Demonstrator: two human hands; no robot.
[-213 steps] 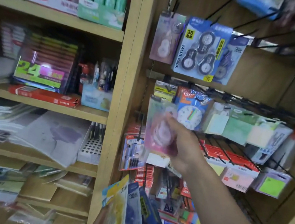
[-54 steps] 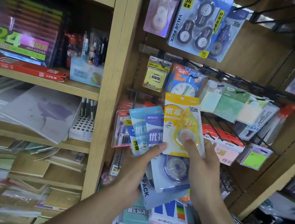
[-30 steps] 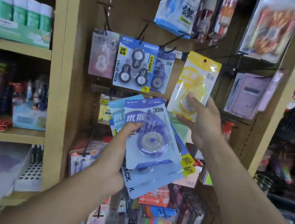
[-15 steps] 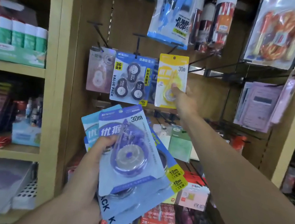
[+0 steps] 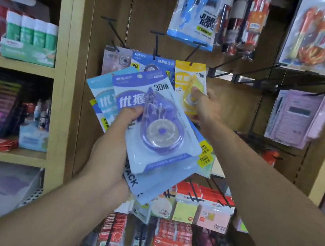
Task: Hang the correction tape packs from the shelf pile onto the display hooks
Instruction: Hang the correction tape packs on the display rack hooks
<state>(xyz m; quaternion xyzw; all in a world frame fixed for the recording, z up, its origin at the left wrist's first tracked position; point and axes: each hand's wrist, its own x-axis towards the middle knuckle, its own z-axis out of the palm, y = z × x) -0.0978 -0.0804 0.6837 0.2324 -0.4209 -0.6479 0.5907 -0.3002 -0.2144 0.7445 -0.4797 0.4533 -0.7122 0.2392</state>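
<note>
left hand (image 5: 108,152): grips a fanned bundle of correction tape packs, thumb pressed on the front face. foremost in the bundle, the purple pack (image 5: 156,126), marked 30m, clear blister over a purple dispenser, tilted with its top leaning left. behind it and to the left of the thumb, a light blue pack (image 5: 101,99); beneath both, a larger blue value pack (image 5: 159,183) jutting below the palm.

right hand (image 5: 205,106): reaches up past the bundle, fingertips pinching the lower part of the yellow pack (image 5: 188,79), also marked 30m. directly above this pinch, the pack's punched hole sits on a black display hook (image 5: 192,52).

left of the yellow pack, partly hidden by the bundle: a hung blue multi-pack (image 5: 152,64) and a pale pink pack (image 5: 116,59), each on its own hook.

above the right hand: a jump rope pack (image 5: 194,15).
</note>
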